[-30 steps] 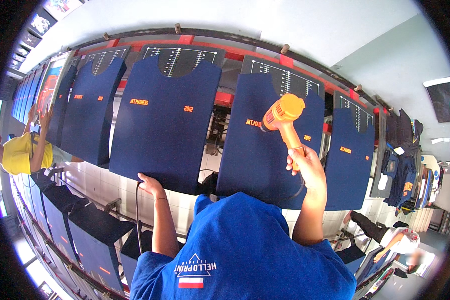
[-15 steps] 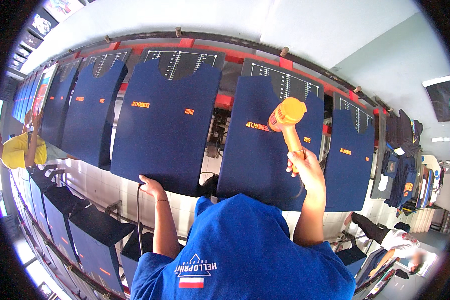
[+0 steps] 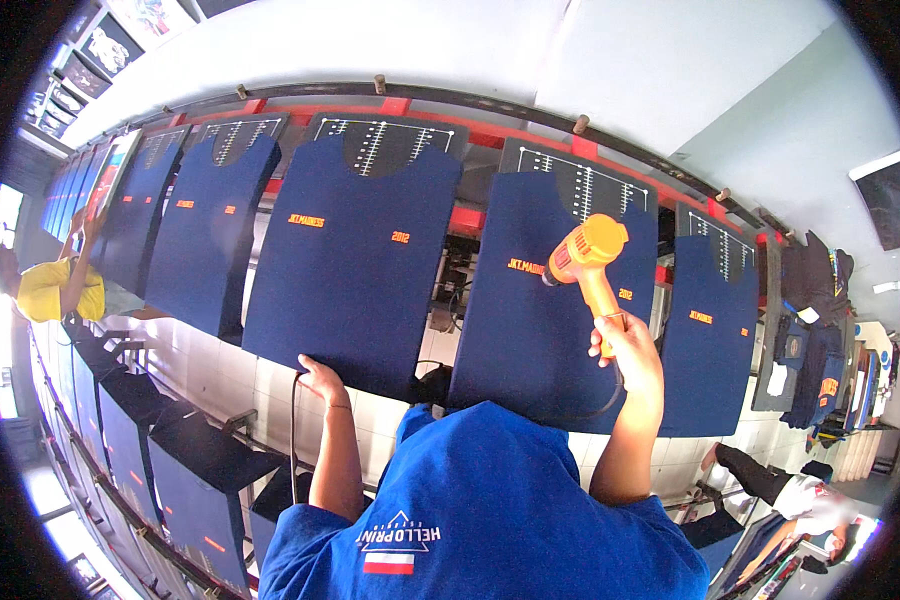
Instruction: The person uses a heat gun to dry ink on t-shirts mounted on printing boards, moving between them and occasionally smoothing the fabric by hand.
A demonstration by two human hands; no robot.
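Observation:
My right hand [image 3: 630, 355] is wrapped round the handle of an orange heat gun [image 3: 595, 246]. Its nozzle is over the small orange print of a navy T-shirt [image 3: 495, 340], apart from the cloth as far as I can tell. The shirt is spread on a black board [image 3: 570, 185] with white ruler marks. My left hand [image 3: 324, 382] is at the lower edge of the neighbouring navy T-shirt [image 3: 355, 270], fingers closed on a dark cable [image 3: 293, 440] that hangs down beside my forearm.
More navy shirts on boards stand in a row to the left [image 3: 205, 230] and right [image 3: 710, 330], along a red and black rail [image 3: 530, 118]. Another row [image 3: 195, 490] lies behind me. A person in yellow [image 3: 55, 290] works far left; another person [image 3: 805, 505] is lower right. Dark garments [image 3: 815, 370] hang at right.
The view has shifted, so the boards appear a little lower and further right. The heat gun still points at the same shirt's print, its nozzle now showing more to the left.

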